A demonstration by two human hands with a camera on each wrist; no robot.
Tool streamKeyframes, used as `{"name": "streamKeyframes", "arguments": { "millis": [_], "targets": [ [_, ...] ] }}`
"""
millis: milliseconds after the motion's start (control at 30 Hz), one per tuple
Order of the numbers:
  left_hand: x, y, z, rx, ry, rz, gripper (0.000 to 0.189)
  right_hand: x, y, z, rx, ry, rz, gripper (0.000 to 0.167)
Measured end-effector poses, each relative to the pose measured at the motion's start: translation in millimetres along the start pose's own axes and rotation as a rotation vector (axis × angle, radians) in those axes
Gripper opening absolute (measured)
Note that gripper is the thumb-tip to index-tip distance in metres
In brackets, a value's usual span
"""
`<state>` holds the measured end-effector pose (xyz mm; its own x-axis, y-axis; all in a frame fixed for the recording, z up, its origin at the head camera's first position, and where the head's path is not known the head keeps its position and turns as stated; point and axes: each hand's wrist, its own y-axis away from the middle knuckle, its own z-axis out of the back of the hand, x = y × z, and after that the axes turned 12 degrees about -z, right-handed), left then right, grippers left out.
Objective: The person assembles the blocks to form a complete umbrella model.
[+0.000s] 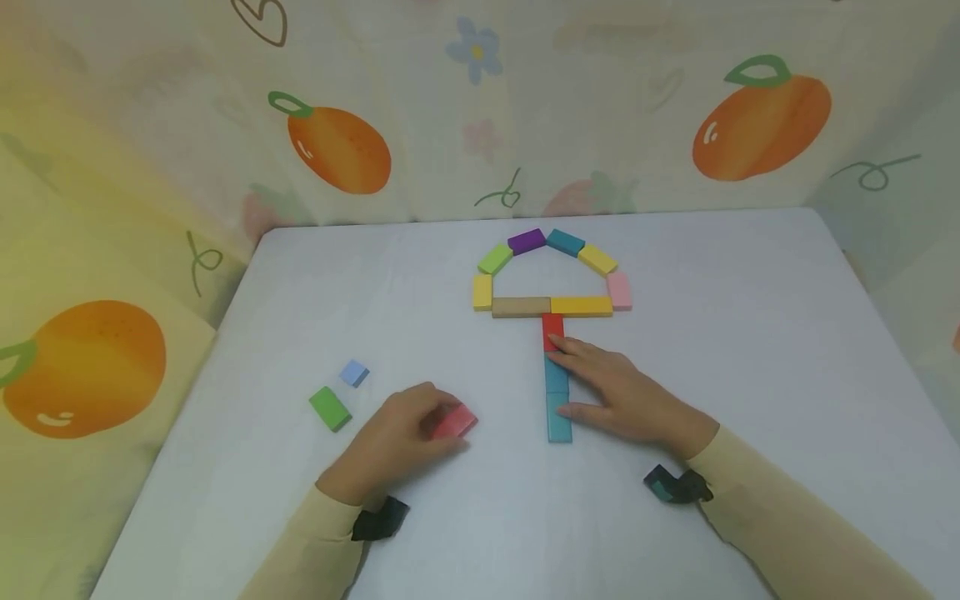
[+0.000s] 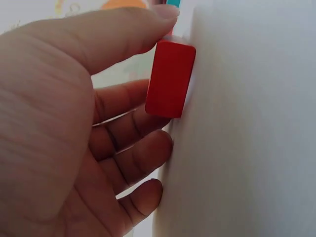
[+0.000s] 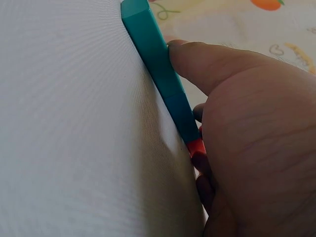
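Note:
My left hand [image 1: 397,433] pinches a red block [image 1: 455,422] between thumb and fingers, low over the white table, left of a column of blocks. In the left wrist view the block's red end [image 2: 171,79] faces the camera, with the thumb at its upper edge. The column has another red block [image 1: 552,323] at the top and two teal blocks [image 1: 558,427] below it, end to end. My right hand [image 1: 630,400] lies along its right side, fingers extended over the red and upper teal blocks. The right thumb touches the lower teal block [image 3: 148,44].
Above the column, a tan block [image 1: 521,307] and a long yellow block [image 1: 581,307] form a straight row. Several coloured blocks arch over it, including a purple block [image 1: 527,242]. A green block [image 1: 330,408] and a small blue block [image 1: 355,372] lie at the left.

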<state>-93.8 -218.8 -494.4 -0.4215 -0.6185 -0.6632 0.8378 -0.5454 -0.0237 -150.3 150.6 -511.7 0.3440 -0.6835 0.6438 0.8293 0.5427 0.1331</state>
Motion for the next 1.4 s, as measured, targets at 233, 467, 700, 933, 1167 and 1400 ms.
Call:
{"name": "streamKeyframes", "arguments": {
  "millis": [233,467,700,933,1167,1400],
  "targets": [
    [-13.0,-7.3,-12.8,0.081,-0.003,-0.002,0.05,2.6,0.1,1.7,0.001,0.016,-0.018,0.08],
    [-24.1,-9.9,-23.8,0.173,0.043,-0.113,0.062,4.1,0.9,2.0,-0.009,0.006,-0.013,0.078],
    [-36.6,-8.0,-21.7,0.322,0.076,-0.157,0.075,4.3,0.8,0.4,-0.003,-0.004,-0.016,0.079],
    [-42.1,-9.6,-33.9,0.265,0.061,-0.231,0.062,3.7,0.9,0.1,-0.004,0.0,-0.022,0.08],
    [-52.1,-14.8,-46.4,0.243,0.015,-0.292,0.057,1.4,0.6,0.0,-0.003,-0.001,-0.022,0.08],
    [-57.5,-16.3,-51.4,0.217,-0.022,-0.306,0.058,-0.4,0.3,-1.8,-0.001,0.007,-0.03,0.081]
  ]
}}
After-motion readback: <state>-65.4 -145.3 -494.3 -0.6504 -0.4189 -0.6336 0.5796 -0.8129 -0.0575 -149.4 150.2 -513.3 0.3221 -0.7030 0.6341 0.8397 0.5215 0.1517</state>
